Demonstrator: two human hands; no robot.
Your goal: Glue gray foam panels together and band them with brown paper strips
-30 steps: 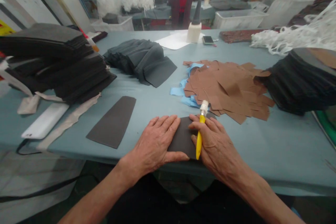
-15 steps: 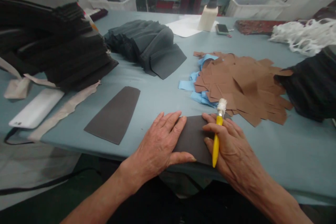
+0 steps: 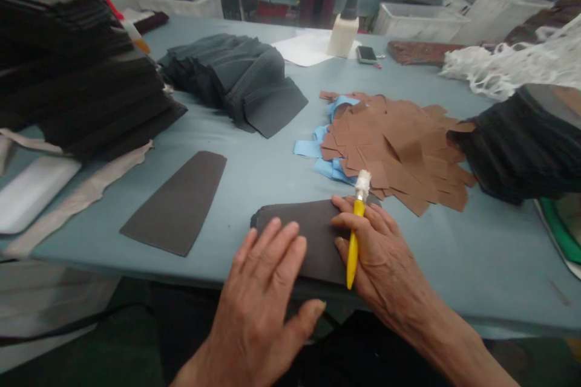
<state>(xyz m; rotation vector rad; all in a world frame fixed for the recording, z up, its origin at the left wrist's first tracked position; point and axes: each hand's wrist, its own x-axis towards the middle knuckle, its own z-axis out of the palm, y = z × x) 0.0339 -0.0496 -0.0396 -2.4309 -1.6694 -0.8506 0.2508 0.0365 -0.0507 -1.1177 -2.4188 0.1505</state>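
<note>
My right hand (image 3: 381, 248) grips a yellow-handled brush (image 3: 353, 245), its whitish bristles pointing away from me. The same hand rests on the right part of a dark grey-brown panel (image 3: 313, 236) at the table's front edge. Over the panel's left part is my left hand (image 3: 267, 290), fingers stretched and thumb apart, holding nothing; I cannot tell whether its fingertips touch the panel. To the left, a similar tapered dark panel (image 3: 177, 205) lies flat by itself. Beyond my right hand spreads a heap of brown pieces (image 3: 399, 145), with light blue strips (image 3: 308, 148) along its left side.
A tall stack of black pieces (image 3: 77, 72) stands at left, above a white phone-like object (image 3: 36, 193). Dark grey pieces (image 3: 231, 78) are piled mid-table. Behind them stands a cream container (image 3: 344, 36). At right are another dark stack (image 3: 521, 139) and white strips (image 3: 508, 66).
My left hand has drawn back toward me, uncovering the panel's left end. My right hand keeps the brush at the panel. The view has shifted slightly to the right.
</note>
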